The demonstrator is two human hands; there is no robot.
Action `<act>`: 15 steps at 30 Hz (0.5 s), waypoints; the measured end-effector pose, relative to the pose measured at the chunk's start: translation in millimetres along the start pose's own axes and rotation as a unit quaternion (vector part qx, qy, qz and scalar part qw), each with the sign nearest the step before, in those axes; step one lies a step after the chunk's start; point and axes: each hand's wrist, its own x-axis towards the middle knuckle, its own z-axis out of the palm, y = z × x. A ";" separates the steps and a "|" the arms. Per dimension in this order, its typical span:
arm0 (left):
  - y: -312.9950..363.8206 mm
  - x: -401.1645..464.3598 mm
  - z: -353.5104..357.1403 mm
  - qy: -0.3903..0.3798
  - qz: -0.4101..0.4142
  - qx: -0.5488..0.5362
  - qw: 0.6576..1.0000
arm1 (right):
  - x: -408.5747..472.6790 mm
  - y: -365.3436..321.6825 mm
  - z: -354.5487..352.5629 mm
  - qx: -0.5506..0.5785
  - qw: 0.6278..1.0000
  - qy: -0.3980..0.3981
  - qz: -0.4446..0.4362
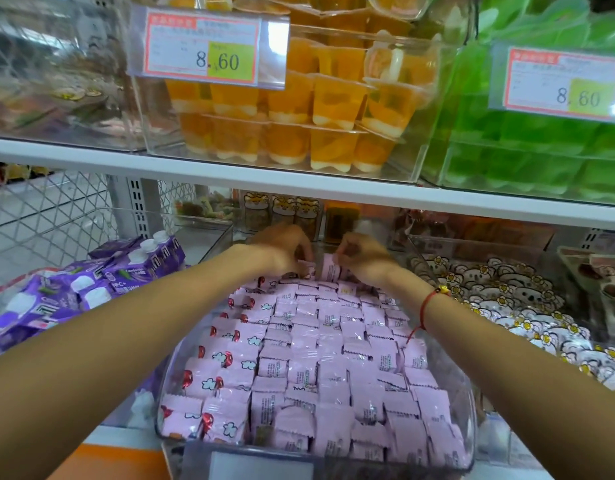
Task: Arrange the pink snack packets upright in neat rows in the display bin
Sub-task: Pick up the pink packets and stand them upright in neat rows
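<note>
A clear plastic display bin (470,427) on the lower shelf is packed with several rows of pink snack packets (320,355), most standing upright. Both my arms reach to the bin's far end. My left hand (285,249) has its fingers curled down onto a packet in the back row (308,270). My right hand (359,256) pinches another pink packet (330,268) right beside it, held slightly above the row. The packets under my hands are partly hidden.
Purple drink cartons (91,289) lie in the bin to the left. White flower-faced snack packs (507,299) fill the bin to the right. The white shelf board (299,181) hangs low overhead, carrying orange jelly cups (299,109) and green ones (541,147).
</note>
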 end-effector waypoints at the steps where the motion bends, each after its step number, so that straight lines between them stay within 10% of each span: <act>1: 0.8 0.1 -0.4 -0.004 0.005 0.008 1.000 | -1.2 0.4 1.7 0.002 1.000 0.020 0.002; 8: 5.2 -5.8 2.0 -0.097 0.020 0.053 0.994 | -6.0 -7.5 -8.1 0.045 0.991 0.129 -0.010; 15: 16.3 -7.2 -4.4 -0.082 -0.013 -0.081 0.993 | -14.0 -4.3 -14.4 0.093 0.994 0.047 0.027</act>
